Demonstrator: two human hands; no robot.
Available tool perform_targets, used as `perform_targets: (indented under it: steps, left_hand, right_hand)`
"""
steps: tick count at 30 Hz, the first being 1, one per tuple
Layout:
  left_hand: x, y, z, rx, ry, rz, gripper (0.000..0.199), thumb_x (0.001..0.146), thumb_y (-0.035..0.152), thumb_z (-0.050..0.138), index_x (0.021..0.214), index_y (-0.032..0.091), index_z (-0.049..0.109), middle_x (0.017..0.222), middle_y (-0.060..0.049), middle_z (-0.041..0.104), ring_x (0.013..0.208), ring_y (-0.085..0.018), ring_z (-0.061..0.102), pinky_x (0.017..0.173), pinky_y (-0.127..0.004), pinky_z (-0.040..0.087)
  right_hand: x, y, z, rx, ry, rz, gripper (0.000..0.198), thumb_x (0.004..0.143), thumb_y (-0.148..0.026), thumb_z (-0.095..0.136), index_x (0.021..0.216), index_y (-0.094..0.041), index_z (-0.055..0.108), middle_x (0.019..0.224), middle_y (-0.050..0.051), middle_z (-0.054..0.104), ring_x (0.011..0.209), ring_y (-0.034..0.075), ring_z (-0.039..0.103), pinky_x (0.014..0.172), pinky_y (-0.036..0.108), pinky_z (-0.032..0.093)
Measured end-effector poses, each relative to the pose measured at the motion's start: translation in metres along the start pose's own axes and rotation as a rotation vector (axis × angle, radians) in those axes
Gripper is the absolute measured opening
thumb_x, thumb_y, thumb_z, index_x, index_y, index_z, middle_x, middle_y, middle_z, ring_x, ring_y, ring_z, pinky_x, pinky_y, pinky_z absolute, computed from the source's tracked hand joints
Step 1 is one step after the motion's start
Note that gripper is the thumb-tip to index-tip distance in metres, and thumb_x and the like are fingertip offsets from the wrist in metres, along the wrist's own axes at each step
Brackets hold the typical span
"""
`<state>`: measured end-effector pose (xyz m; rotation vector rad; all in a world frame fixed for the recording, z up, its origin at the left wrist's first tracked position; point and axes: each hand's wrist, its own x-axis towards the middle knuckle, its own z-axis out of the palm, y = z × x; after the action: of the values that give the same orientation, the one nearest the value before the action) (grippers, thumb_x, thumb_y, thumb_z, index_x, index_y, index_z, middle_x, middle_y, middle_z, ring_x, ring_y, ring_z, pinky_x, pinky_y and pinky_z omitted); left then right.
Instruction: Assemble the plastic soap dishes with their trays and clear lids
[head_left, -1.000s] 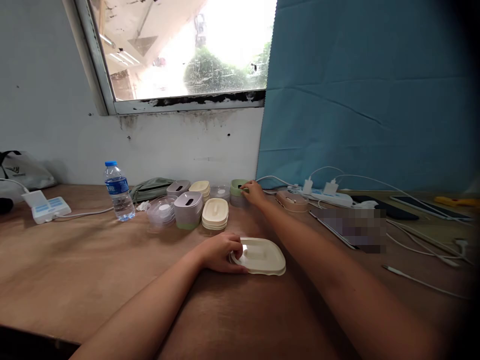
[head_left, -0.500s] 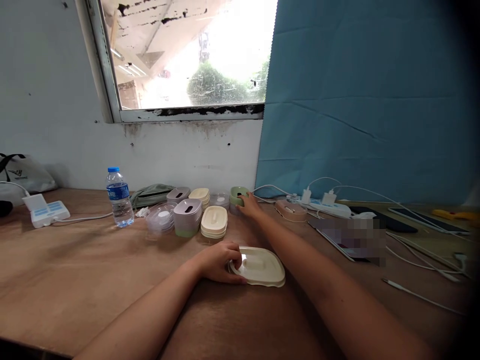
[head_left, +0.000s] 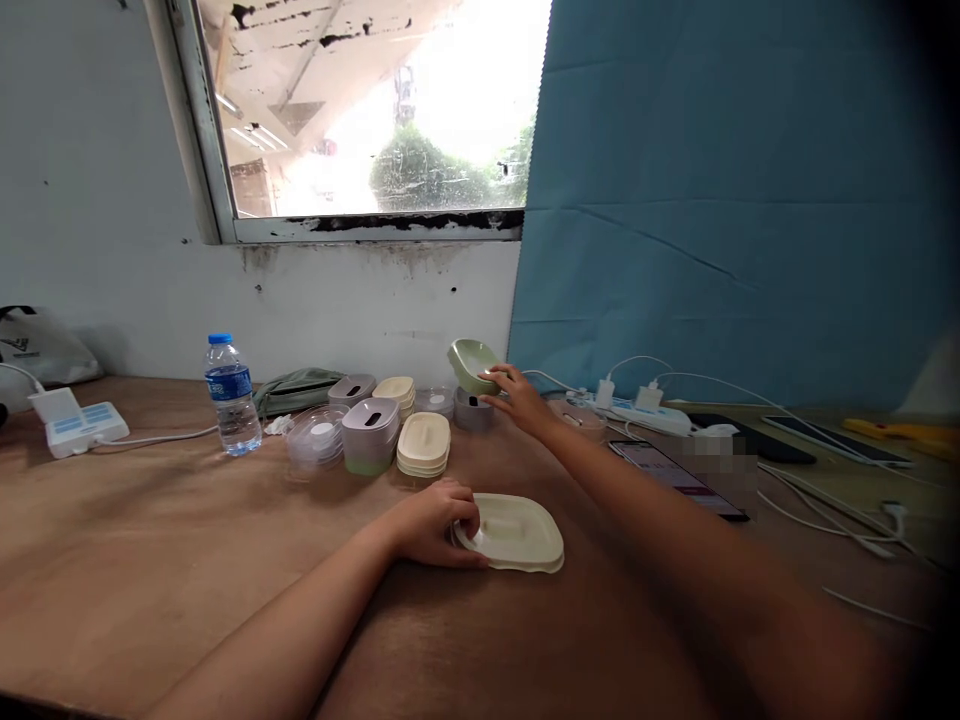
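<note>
My left hand (head_left: 439, 522) is closed on the left end of a cream oval lid (head_left: 517, 532), which lies flat on the table in front of me. Farther back, my right hand (head_left: 517, 395) grips the right edge of a green oval bowl-like container (head_left: 472, 362), held tilted in the air. Just beneath it stands a greyish-purple container (head_left: 472, 410). To the left are a stack of cream lids (head_left: 424, 443), a lilac container with a dark slot (head_left: 371, 436) and round clear plastic lids (head_left: 315, 438).
A water bottle (head_left: 229, 395) stands at left, beside a green pouch (head_left: 296, 390) and a power strip (head_left: 86, 428). On the right lie a phone (head_left: 667, 478), white cables, another power strip (head_left: 652, 414) and a pinkish container (head_left: 585, 420). A wall and blue curtain (head_left: 712, 250) close off the back.
My right hand has lifted the green container off the stack and tilted it, uncovering the greyish-purple one below. My left hand stays on the cream lid.
</note>
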<state>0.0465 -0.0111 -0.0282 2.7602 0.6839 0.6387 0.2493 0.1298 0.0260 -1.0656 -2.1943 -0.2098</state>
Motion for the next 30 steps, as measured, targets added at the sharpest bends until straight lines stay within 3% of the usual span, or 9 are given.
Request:
perform_targets:
  steps: [3, 7, 10, 12, 14, 18, 21, 24, 30]
  left_hand:
    - [-0.001, 0.002, -0.003, -0.066, 0.138, -0.048, 0.034, 0.066, 0.045, 0.060, 0.082, 0.018, 0.047, 0.081, -0.002, 0.052, 0.080, -0.016, 0.048, 0.082, -0.029, 0.035]
    - [-0.007, -0.001, -0.007, -0.159, 0.554, -0.247, 0.025, 0.078, 0.041, 0.046, 0.087, 0.019, 0.038, 0.084, -0.003, 0.044, 0.080, -0.015, 0.043, 0.077, -0.028, 0.037]
    - [-0.010, -0.008, -0.008, -0.233, 0.703, -0.306, 0.026, 0.079, 0.041, 0.044, 0.092, 0.020, 0.035, 0.090, -0.003, 0.040, 0.084, -0.015, 0.041, 0.081, -0.030, 0.037]
    - [-0.011, -0.012, -0.006, -0.287, 0.669, -0.309, 0.031, 0.078, 0.042, 0.045, 0.098, 0.021, 0.035, 0.095, -0.005, 0.041, 0.090, -0.016, 0.041, 0.086, -0.032, 0.035]
    - [-0.010, -0.013, -0.004, -0.338, 0.555, -0.315, 0.039, 0.076, 0.042, 0.049, 0.106, 0.021, 0.035, 0.104, -0.006, 0.042, 0.101, -0.019, 0.040, 0.094, -0.035, 0.031]
    - [-0.008, -0.011, 0.001, -0.542, 0.297, -0.361, 0.062, 0.071, 0.038, 0.060, 0.121, 0.024, 0.026, 0.127, -0.010, 0.033, 0.122, -0.023, 0.030, 0.099, -0.040, 0.028]
    - [-0.007, -0.008, 0.004, -0.723, 0.183, -0.365, 0.073, 0.068, 0.033, 0.064, 0.125, 0.028, 0.018, 0.131, -0.011, 0.031, 0.118, -0.022, 0.038, 0.097, -0.040, 0.032]
    - [-0.006, -0.007, 0.004, -0.730, 0.150, -0.371, 0.076, 0.065, 0.031, 0.068, 0.123, 0.026, 0.020, 0.127, -0.011, 0.035, 0.114, -0.020, 0.043, 0.097, -0.039, 0.033]
    - [-0.002, 0.003, 0.001, -0.478, 0.241, -0.365, 0.077, 0.054, 0.035, 0.074, 0.117, 0.022, 0.031, 0.117, -0.010, 0.043, 0.112, -0.022, 0.041, 0.097, -0.041, 0.032]
  right_hand:
    - [-0.029, -0.012, -0.031, 0.085, -0.072, -0.154, 0.036, 0.082, -0.035, 0.050, 0.117, -0.027, 0.047, 0.119, 0.005, 0.044, 0.109, 0.020, 0.045, 0.094, 0.034, 0.036]
    - [-0.076, -0.025, -0.065, 0.224, -0.169, -0.233, 0.038, 0.081, -0.039, 0.050, 0.117, -0.026, 0.047, 0.118, 0.007, 0.045, 0.112, 0.022, 0.043, 0.095, 0.038, 0.035]
    - [-0.107, -0.030, -0.077, 0.338, -0.381, -0.247, 0.037, 0.079, -0.040, 0.053, 0.114, -0.027, 0.051, 0.118, 0.006, 0.046, 0.110, 0.022, 0.045, 0.093, 0.037, 0.037]
    - [-0.121, -0.031, -0.078, 0.426, -0.500, -0.264, 0.037, 0.078, -0.040, 0.055, 0.112, -0.027, 0.053, 0.118, 0.006, 0.047, 0.109, 0.020, 0.046, 0.092, 0.033, 0.038]
    - [-0.129, -0.030, -0.075, 0.490, -0.555, -0.257, 0.037, 0.076, -0.040, 0.057, 0.111, -0.026, 0.054, 0.118, 0.006, 0.048, 0.109, 0.019, 0.047, 0.093, 0.031, 0.037]
    - [-0.135, -0.024, -0.065, 0.563, -0.565, -0.196, 0.038, 0.072, -0.040, 0.061, 0.107, -0.025, 0.058, 0.117, 0.006, 0.049, 0.109, 0.019, 0.047, 0.094, 0.033, 0.036]
    - [-0.137, -0.022, -0.060, 0.595, -0.546, -0.172, 0.039, 0.070, -0.038, 0.064, 0.106, -0.024, 0.059, 0.118, 0.007, 0.047, 0.111, 0.020, 0.046, 0.095, 0.034, 0.035]
    - [-0.139, -0.023, -0.059, 0.587, -0.510, -0.191, 0.039, 0.066, -0.035, 0.067, 0.103, -0.024, 0.060, 0.120, 0.008, 0.044, 0.113, 0.021, 0.043, 0.096, 0.036, 0.033]
    - [-0.143, -0.026, -0.054, 0.606, -0.452, -0.164, 0.045, 0.055, -0.037, 0.073, 0.096, -0.022, 0.059, 0.125, 0.009, 0.037, 0.118, 0.026, 0.037, 0.097, 0.039, 0.030]
